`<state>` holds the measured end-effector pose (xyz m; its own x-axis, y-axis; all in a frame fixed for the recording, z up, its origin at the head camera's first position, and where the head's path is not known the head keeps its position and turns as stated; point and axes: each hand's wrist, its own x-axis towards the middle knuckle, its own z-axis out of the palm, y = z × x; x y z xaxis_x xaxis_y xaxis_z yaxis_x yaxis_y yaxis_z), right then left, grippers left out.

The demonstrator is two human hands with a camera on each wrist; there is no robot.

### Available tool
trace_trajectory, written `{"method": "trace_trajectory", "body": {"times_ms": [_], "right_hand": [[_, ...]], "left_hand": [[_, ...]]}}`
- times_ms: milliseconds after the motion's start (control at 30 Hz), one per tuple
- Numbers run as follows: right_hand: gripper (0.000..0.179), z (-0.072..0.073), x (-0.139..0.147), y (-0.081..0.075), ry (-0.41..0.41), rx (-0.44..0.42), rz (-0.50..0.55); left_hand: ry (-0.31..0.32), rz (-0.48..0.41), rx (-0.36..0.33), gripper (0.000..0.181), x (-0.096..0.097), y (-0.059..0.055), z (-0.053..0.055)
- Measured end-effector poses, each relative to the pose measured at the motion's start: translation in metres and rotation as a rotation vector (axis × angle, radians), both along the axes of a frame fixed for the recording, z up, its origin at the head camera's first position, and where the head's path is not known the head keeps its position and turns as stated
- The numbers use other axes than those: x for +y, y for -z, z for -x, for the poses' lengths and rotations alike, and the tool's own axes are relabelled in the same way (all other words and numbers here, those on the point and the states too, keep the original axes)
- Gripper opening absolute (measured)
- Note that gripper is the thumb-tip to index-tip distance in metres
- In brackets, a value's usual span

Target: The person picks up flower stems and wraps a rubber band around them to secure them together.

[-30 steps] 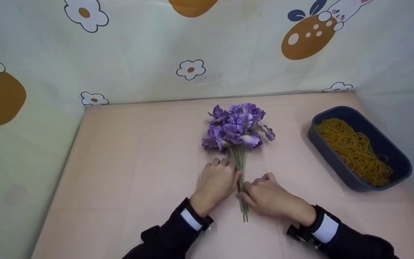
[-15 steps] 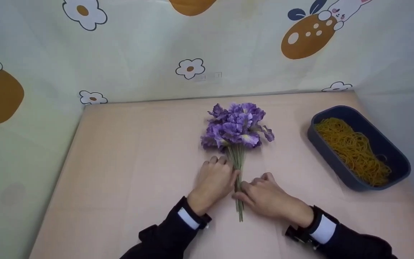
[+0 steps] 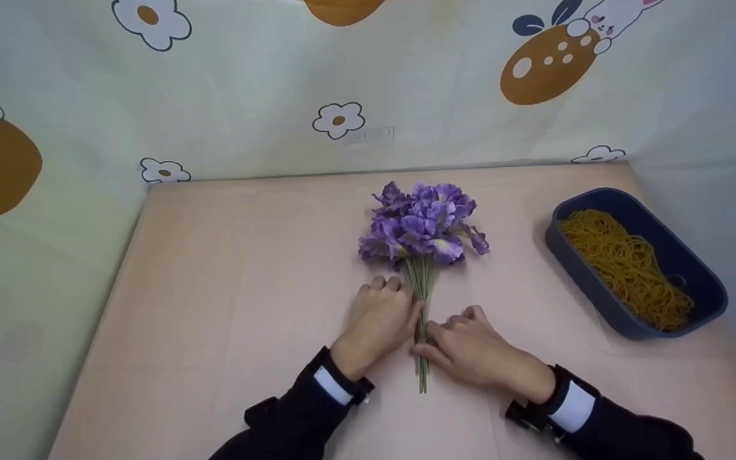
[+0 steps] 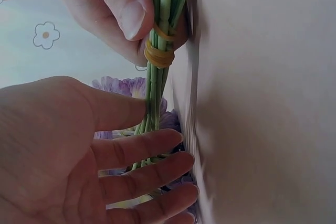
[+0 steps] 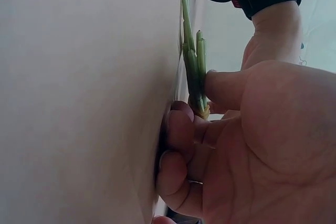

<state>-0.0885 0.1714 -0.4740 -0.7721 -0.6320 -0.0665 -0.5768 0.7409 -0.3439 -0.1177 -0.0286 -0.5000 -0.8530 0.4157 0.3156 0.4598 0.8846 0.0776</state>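
Note:
A bunch of purple flowers (image 3: pixel 422 223) lies with its blooms pointing away from me and its green stems (image 3: pixel 420 281) toward me. My left hand (image 3: pixel 381 316) holds the stems partway down, thumb on one side and fingers extended past the other, as the left wrist view shows. Lower down, my right hand (image 3: pixel 476 348) pinches them between thumb and curled fingers. A yellow rubber band (image 4: pixel 158 55) is wound several times round the stems between the two hands, with one strand running up under the right thumb. Cut stem ends (image 5: pixel 186 19) stick out beyond the right hand.
A dark blue bin (image 3: pixel 572 275) stands at the right of the pale pink table (image 3: pixel 214 287), holding a heap of yellow rubber bands (image 3: pixel 627 268). Behind the table hangs a pale cloth (image 3: pixel 246 96) printed with flowers and rabbits.
The stem ends have swung slightly to the left, and the right hand has shifted a little left with them. Both hands keep hold of the stems.

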Motion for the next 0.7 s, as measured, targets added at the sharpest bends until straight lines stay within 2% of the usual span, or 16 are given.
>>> {"method": "trace_trajectory", "body": {"times_ms": [33, 67, 133, 167, 267, 333, 433, 600, 633, 700], "right_hand": [[0.038, 0.000, 0.000, 0.000, 0.001, 0.000, -0.001], [0.038, 0.000, 0.000, 0.000, 0.002, 0.001, -0.002], [0.038, 0.000, 0.000, 0.000, 0.001, 0.001, -0.004], [0.038, 0.000, -0.001, 0.000, 0.001, 0.002, -0.007], [0.038, 0.000, -0.001, -0.001, 0.001, -0.002, -0.013], [0.039, 0.001, -0.001, 0.000, 0.001, -0.008, -0.014], [0.040, 0.002, 0.000, 0.001, -0.005, -0.017, 0.001], [0.039, 0.005, 0.005, 0.003, -0.040, 0.005, 0.065], [0.038, 0.006, 0.006, 0.002, -0.050, 0.015, 0.077], [0.035, 0.008, 0.009, -0.002, -0.062, 0.020, 0.091]], "left_hand": [[0.001, -0.003, 0.004, 0.039, 0.000, 0.005, 0.002], [0.005, -0.013, -0.007, 0.037, 0.000, 0.001, 0.001], [0.009, -0.031, -0.020, 0.038, 0.000, 0.018, 0.008], [0.008, -0.035, -0.032, 0.039, 0.000, 0.021, 0.009], [0.008, -0.030, -0.031, 0.042, -0.001, 0.041, 0.016], [0.006, -0.011, -0.023, 0.043, -0.002, 0.047, 0.018], [0.005, -0.008, -0.011, 0.043, -0.002, 0.049, 0.019], [0.020, -0.035, -0.044, 0.046, -0.004, 0.048, 0.020], [0.028, -0.037, -0.045, 0.046, -0.005, 0.037, 0.016], [0.040, -0.058, -0.030, 0.049, -0.007, 0.038, 0.019]]}}
